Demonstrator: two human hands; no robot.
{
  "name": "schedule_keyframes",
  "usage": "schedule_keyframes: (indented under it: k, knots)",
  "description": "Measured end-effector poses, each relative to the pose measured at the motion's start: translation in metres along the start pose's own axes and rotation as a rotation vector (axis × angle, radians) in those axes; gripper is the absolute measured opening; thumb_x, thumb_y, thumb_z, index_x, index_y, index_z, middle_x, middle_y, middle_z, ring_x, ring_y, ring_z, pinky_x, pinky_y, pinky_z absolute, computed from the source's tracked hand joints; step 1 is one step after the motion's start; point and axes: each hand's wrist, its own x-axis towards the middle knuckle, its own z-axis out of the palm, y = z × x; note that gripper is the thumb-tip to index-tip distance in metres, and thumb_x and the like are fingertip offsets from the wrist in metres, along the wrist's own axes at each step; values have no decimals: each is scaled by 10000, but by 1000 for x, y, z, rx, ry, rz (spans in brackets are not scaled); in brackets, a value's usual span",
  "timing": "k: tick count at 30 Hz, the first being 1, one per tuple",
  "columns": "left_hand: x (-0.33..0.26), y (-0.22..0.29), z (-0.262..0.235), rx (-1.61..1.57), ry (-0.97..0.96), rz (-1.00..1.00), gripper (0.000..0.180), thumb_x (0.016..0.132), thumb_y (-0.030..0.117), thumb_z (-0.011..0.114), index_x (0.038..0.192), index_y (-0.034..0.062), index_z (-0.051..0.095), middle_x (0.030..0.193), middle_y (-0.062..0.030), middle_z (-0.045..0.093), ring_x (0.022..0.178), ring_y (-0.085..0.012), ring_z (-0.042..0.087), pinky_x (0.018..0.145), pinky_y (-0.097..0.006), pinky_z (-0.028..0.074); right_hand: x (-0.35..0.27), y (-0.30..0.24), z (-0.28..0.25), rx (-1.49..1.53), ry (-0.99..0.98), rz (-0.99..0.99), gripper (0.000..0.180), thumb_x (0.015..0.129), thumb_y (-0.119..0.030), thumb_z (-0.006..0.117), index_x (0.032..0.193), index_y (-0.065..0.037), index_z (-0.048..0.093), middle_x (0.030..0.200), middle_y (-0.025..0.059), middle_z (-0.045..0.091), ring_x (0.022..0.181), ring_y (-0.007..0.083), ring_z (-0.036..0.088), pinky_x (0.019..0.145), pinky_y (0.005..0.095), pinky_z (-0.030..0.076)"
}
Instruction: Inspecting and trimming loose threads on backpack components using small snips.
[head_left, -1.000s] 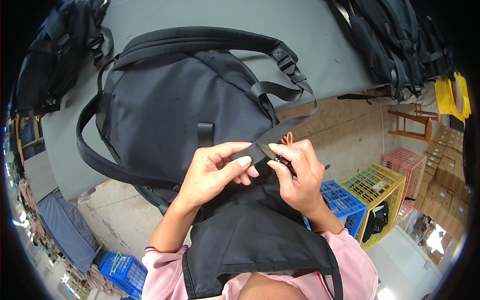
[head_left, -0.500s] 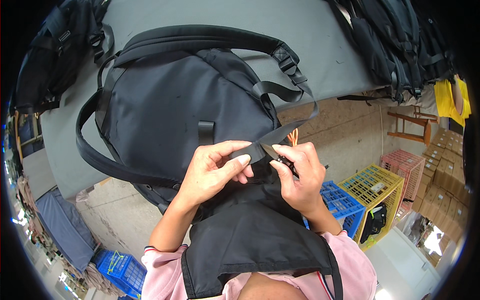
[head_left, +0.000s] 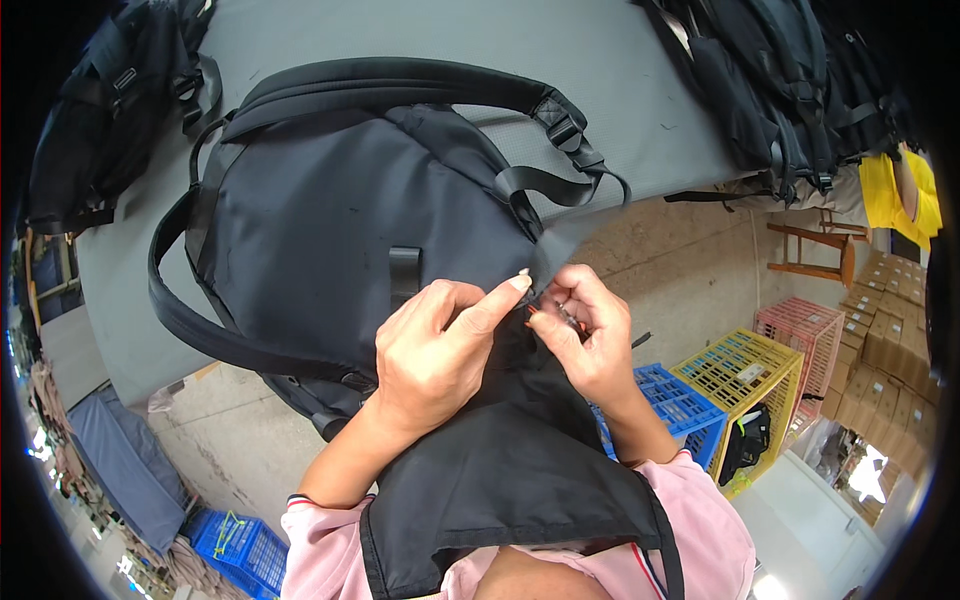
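Observation:
A black backpack (head_left: 310, 230) lies on the grey table with its padded shoulder straps looping around it. From the buckle (head_left: 562, 130) on the far strap, black webbing (head_left: 565, 240) runs down toward me. My left hand (head_left: 435, 345) is closed, pinching the webbing's end between thumb and forefinger. Close against it, my right hand (head_left: 592, 335) is closed around a small dark cutting tool (head_left: 570, 318); its blade is hidden or blurred now. Fingers partly cover the webbing's end. A black apron (head_left: 520, 480) hangs just below both hands.
The grey table (head_left: 450, 30) carries more black backpacks at far left (head_left: 110, 120) and far right (head_left: 780, 90). Blue (head_left: 665, 400), yellow (head_left: 740, 370) and pink crates (head_left: 800, 325) stand on the floor to the right, near stacked cartons (head_left: 895, 340) and a wooden stool (head_left: 815, 255).
The left hand has turned and moved slightly right along the webbing, its thumb now pointing up. Both hands are closer together. The tool's blade, visible before, no longer shows clearly.

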Motion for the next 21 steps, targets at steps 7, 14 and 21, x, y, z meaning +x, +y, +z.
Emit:
schedule_keyframes:
  k: [7, 14, 21]
  knots:
    - [-3, -1, -2, -201, -73, -166, 315, 756, 36, 704, 1068, 76, 680, 846, -95, 581, 644, -173, 566, 559, -266, 466, 12, 1, 13, 373, 183, -24, 236, 855, -22, 641, 990, -6, 448, 896, 60, 600, 742, 39, 539, 648, 184, 442]
    - [2, 2, 0, -590, -97, -463, 409, 770, -34, 652, 1171, 17, 588, 1081, -111, 562, 943, -156, 564, 787, -275, 476, 10, -1, 11, 497, 204, 122, 240, 858, 24, 579, 1066, -12, 466, 954, 67, 619, 814, 40, 556, 689, 177, 436]
    - [-1, -3, -1, -1038, -155, -732, 454, 837, -39, 604, 1269, -20, 466, 1174, -90, 512, 1021, -151, 554, 876, -261, 491, -2, 5, 3, -101, 201, -36, 314, 801, -11, 663, 1081, -17, 521, 952, 80, 601, 729, 103, 582, 606, 225, 459]
